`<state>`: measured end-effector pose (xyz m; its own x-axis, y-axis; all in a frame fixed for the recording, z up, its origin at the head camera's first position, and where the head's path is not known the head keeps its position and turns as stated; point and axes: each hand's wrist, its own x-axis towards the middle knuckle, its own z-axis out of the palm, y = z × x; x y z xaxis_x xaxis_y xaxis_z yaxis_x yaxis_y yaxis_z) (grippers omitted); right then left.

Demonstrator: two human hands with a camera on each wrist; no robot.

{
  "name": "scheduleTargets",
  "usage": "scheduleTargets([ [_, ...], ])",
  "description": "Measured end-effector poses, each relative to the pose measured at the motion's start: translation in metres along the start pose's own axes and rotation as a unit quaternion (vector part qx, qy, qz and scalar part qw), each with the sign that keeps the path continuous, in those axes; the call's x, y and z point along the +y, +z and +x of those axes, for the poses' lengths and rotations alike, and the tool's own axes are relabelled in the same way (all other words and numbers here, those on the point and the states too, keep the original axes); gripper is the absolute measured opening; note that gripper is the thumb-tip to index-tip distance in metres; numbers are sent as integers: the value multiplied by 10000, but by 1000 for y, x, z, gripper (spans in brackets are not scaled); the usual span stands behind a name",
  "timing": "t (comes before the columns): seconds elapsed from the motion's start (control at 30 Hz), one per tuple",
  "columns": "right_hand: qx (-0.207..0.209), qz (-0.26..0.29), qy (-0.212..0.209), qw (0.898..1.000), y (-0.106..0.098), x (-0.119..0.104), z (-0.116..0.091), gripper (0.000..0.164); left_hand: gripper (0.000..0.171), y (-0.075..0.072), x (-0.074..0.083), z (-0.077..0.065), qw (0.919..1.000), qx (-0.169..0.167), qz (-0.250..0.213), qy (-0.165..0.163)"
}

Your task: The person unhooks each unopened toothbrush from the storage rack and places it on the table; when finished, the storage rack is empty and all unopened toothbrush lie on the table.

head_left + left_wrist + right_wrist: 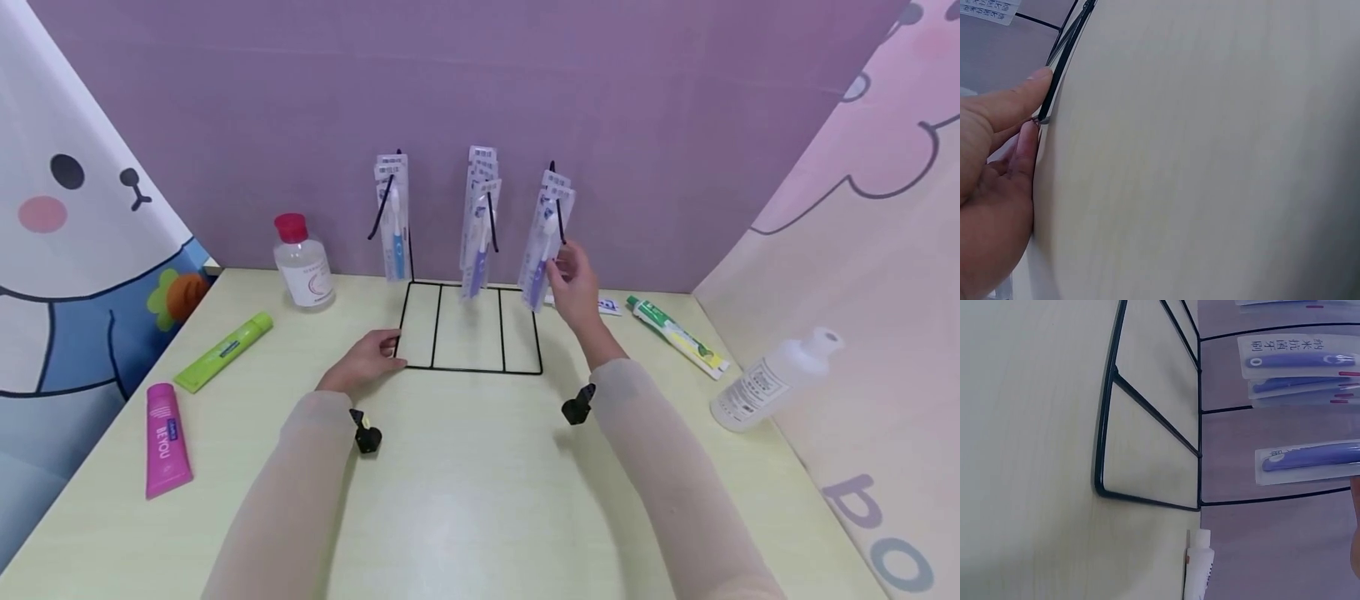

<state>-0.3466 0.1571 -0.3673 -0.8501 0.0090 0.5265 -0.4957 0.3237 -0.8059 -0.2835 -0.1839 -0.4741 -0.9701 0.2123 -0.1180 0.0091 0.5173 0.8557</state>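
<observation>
A black wire display rack (468, 368) stands on the table, with packaged toothbrushes hanging from its three hooks. My left hand (363, 362) pinches the front left corner of the rack's base; in the left wrist view the thumb (1019, 100) lies along the black wire. My right hand (576, 287) is up at the right hook, thumb and fingers pinching the edge of a purple toothbrush pack (542, 250). Several purple packs (478, 242) hang on the middle hook. Blue toothbrush packs (393, 225) hang on the left one. In the right wrist view only a sliver of the hand shows.
Left of the rack are a red-capped bottle (306, 271), a green tube (223, 352) and a pink tube (167, 442). To the right lie a white tube (609, 307) and a green-and-yellow toothpaste tube (677, 336), near a white bottle (772, 383). A purple backdrop (637, 125) rises behind.
</observation>
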Motion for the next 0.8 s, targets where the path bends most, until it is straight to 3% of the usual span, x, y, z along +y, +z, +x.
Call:
scheduleTargets([
  [0.3, -35, 256, -2, 9997, -40, -30, -17, 41, 66, 1, 2, 0, 9999, -36, 50, 105],
  [0.4, -274, 198, 267, 9991, -54, -23, -22, 42, 66, 0, 1, -1, 9999, -49, 22, 116],
  [0.5, -582, 244, 797, 9948, -66, -6, -26, 47, 66, -1, 0, -1, 9999, -35, -22, 92],
  [0.67, -1157, 430, 1933, 9734, -79, 35, -35, 53, 66, -1, -1, 0, 9998, -54, -157, 114],
  [0.8, -1840, 559, 2749, 9420, -81, 58, -46, 55, 66, 1, 0, 1, 9997, -19, -253, 46],
])
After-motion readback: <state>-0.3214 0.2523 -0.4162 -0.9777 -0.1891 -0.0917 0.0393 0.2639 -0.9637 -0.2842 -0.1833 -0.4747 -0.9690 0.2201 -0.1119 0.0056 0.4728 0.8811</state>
